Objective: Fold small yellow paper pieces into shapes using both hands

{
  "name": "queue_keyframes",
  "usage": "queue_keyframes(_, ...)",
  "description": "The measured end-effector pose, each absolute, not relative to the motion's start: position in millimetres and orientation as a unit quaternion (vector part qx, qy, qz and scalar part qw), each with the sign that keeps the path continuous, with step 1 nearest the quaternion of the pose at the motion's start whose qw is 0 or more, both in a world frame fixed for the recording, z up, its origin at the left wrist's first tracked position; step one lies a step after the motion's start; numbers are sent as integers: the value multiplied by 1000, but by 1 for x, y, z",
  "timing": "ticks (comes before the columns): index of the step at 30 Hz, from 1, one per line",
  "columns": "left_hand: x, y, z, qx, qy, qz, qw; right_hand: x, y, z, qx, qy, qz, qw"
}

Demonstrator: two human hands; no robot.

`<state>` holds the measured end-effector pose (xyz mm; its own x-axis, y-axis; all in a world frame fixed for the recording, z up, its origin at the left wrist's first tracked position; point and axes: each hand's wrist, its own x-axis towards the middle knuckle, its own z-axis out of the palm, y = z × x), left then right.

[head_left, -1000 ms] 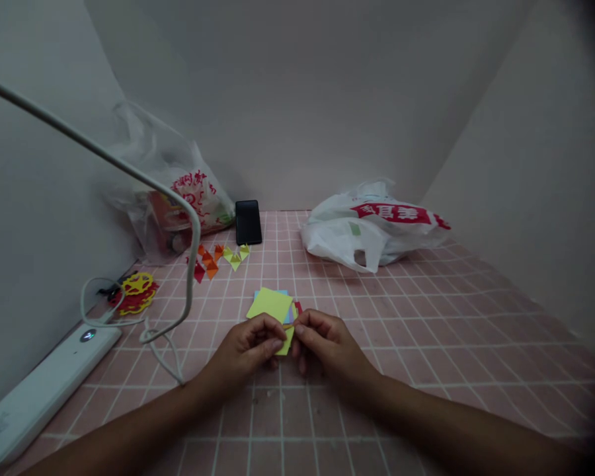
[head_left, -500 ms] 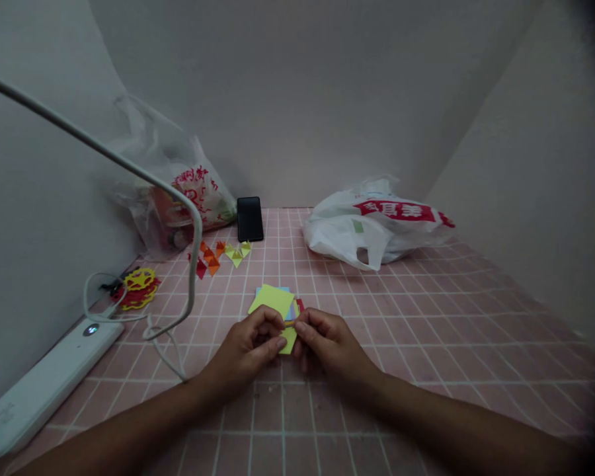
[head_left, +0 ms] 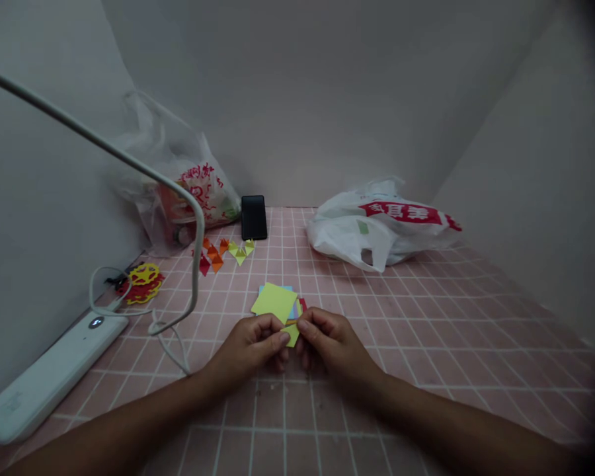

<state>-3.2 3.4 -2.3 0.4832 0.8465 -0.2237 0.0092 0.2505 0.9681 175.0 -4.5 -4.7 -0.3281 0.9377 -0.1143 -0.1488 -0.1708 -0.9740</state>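
Note:
Between my two hands is a small yellow piece of paper (head_left: 291,335), which looks folded. My left hand (head_left: 258,340) pinches its left side between thumb and forefinger. On the other side, my right hand (head_left: 330,340) grips the paper's upper right edge, thumb against forefinger. Just beyond the fingers lies a stack of coloured square papers, with a yellow sheet (head_left: 274,301) on top and blue, purple and red edges showing under it. Farther back on the left are several small folded paper shapes, orange (head_left: 215,256), red and yellow (head_left: 240,252).
A black phone (head_left: 254,217) lies at the back, beside a plastic bag (head_left: 208,192) with red print. Another white bag (head_left: 347,231) rests back right. At left are a white power bank (head_left: 54,377), a looping cable (head_left: 197,264) and red and yellow cut-outs (head_left: 143,283).
The yellow paper shows smaller between my fingers, and my left thumb has shifted slightly right and up over it. The whole view has moved a little.

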Motion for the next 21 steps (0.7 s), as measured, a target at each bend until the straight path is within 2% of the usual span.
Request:
queue_keyframes(7, -3, 4, 0, 523, 408, 350, 661, 172, -4, -8, -364, -503, 686, 380)
queue_keyframes(16, -3, 5, 1, 555, 398, 355, 639, 172, -5, -4, -395, -591, 606, 357)
queue_keyframes(21, -1, 5, 3, 517, 403, 376, 655, 173, -6, 0, -405, -596, 583, 375)
